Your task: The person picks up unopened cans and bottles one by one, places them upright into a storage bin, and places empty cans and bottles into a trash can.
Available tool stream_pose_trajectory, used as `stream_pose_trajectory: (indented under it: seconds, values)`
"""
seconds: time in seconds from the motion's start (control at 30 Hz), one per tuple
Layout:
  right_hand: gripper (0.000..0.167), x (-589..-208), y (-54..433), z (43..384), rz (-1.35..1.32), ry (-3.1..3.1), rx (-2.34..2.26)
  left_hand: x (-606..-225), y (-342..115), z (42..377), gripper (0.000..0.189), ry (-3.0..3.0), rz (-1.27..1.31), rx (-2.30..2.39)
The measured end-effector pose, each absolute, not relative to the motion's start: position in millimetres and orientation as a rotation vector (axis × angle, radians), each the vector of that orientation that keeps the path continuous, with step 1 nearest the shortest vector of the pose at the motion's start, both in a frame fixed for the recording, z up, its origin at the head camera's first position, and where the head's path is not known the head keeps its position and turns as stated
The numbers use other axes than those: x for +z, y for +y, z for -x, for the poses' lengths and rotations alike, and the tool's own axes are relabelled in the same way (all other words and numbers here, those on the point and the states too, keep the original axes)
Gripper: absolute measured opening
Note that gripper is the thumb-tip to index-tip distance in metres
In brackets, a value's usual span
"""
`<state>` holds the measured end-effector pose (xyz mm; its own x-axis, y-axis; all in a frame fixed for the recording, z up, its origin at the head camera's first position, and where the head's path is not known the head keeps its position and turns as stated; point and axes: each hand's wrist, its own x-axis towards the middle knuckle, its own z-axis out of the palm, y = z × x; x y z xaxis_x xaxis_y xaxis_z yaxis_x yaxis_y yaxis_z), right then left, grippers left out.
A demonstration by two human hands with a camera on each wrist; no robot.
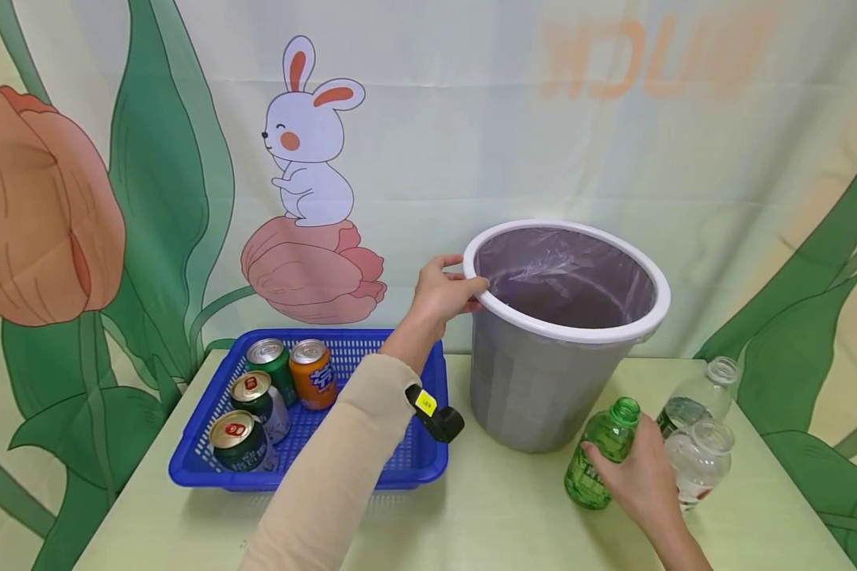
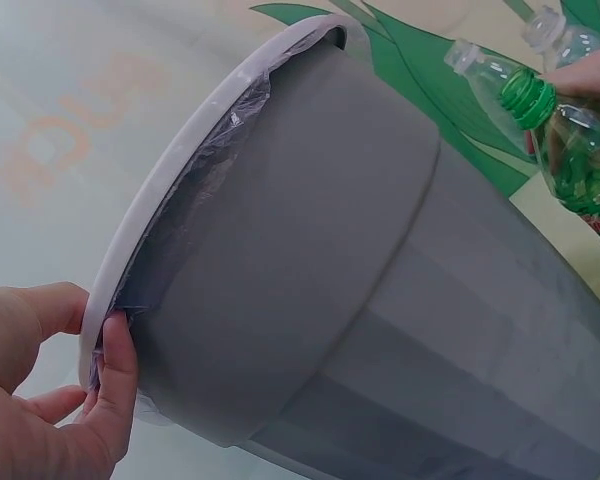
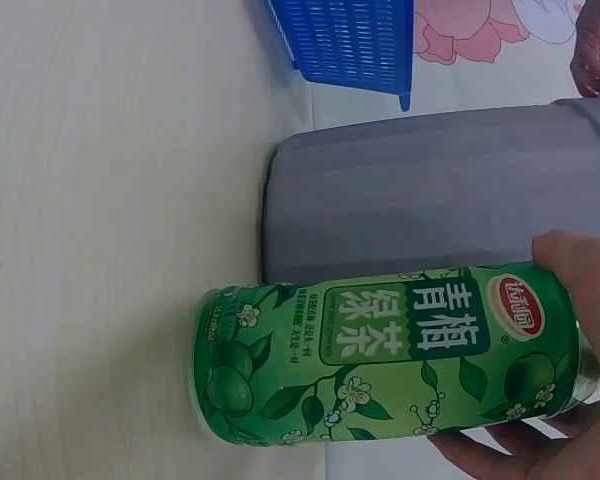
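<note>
One green bottle [image 3: 385, 358], neck upward, long axis roughly vertical.

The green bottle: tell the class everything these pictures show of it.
The green bottle looks like see-through plastic, with a threaded neck, no cap, and a green label printed with fruit, white blossoms and Chinese characters. It is roughly upright, beside the bin and left of two clear bottles. The right grip holds it around its upper part; whether its base touches the table is unclear.
</note>
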<state>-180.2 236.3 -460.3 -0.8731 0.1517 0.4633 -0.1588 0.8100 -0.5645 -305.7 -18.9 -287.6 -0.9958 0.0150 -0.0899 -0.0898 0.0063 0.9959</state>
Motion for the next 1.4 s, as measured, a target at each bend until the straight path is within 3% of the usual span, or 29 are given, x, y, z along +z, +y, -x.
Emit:
stream_pose_trajectory:
  seconds: [0.57, 1.4]
  values:
    - [0.059, -443, 238, 183, -0.111, -2.502, 0.766, -288, -18, 306, 0.059, 2.186, 0.08, 2.149]
    - [0.064, -357, 258, 176, -0.294, -2.639, 0.658, -289, -20, 305, 0.06, 2.162, 0.074, 2.169]
